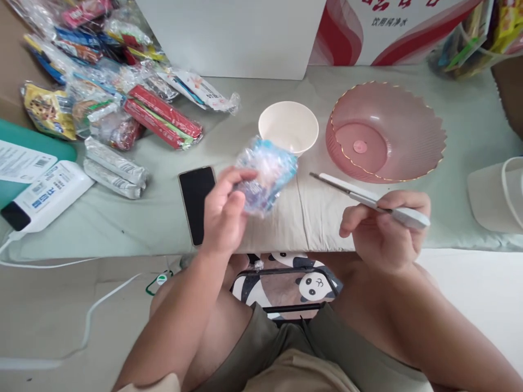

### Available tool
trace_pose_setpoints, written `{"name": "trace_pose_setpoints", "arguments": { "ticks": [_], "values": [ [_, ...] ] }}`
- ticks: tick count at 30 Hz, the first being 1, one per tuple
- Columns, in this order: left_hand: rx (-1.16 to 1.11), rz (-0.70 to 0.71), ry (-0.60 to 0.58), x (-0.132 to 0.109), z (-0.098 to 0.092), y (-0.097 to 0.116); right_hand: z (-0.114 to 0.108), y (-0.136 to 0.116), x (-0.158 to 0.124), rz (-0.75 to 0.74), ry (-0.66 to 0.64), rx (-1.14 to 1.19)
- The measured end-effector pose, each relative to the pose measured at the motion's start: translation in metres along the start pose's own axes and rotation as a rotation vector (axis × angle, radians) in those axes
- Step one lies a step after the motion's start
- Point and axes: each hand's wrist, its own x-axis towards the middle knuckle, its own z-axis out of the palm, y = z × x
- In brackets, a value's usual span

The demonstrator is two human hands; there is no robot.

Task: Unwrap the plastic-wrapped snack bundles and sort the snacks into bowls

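Note:
My left hand [225, 209] pinches a crinkled clear-and-blue snack packet [267, 171] and holds it up above the table edge, just in front of a small cream bowl [289, 126]. My right hand [384, 226] is closed round the white handles of a pair of scissors [359, 197]; the blades are together and point left toward the packet, a short gap away. A black phone [197, 201] lies face up just left of my left hand.
A pink scalloped plastic bowl [417, 117] stands right of the cream bowl. A heap of snack packets [110, 76] covers the table's far left, with a white power bank [47, 193] near it. Cardboard boxes [245, 32] line the back. A white container [496, 193] sits at the right edge.

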Motion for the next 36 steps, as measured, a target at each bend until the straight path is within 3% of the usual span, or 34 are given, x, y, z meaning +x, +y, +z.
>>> {"name": "trace_pose_setpoints", "arguments": {
  "ticks": [3,6,8,13,15,20,27,32,36],
  "values": [
    [-0.16,-0.161,-0.071,-0.017,0.018,-0.008,-0.003,-0.004,-0.002,-0.065,-0.082,0.03],
    [-0.314,-0.369,-0.069,-0.018,0.033,-0.01,-0.008,-0.003,-0.004,-0.072,-0.181,-0.006],
    [-0.361,-0.477,-0.054,-0.014,0.041,-0.01,-0.013,-0.001,-0.005,-0.004,-0.164,-0.107],
    [-0.401,-0.678,-0.204,-0.002,0.057,-0.014,-0.023,0.0,-0.005,0.247,-0.116,-0.189],
    [-0.44,-0.718,-0.206,0.0,0.062,-0.016,-0.027,0.001,-0.005,0.361,-0.142,-0.219],
    [-0.491,-0.69,-0.15,0.001,0.064,-0.017,-0.031,0.004,-0.004,0.515,-0.151,-0.229],
    [-0.33,-0.577,-0.042,-0.001,0.057,-0.023,-0.013,-0.003,-0.002,0.747,-0.282,-0.149],
    [-0.304,-0.447,-0.039,-0.002,0.057,-0.029,0.001,0.0,-0.002,0.713,-0.345,-0.08],
    [-0.248,-0.375,-0.074,-0.006,0.055,-0.035,0.01,0.003,-0.004,0.78,-0.341,-0.082]
  ]
}}
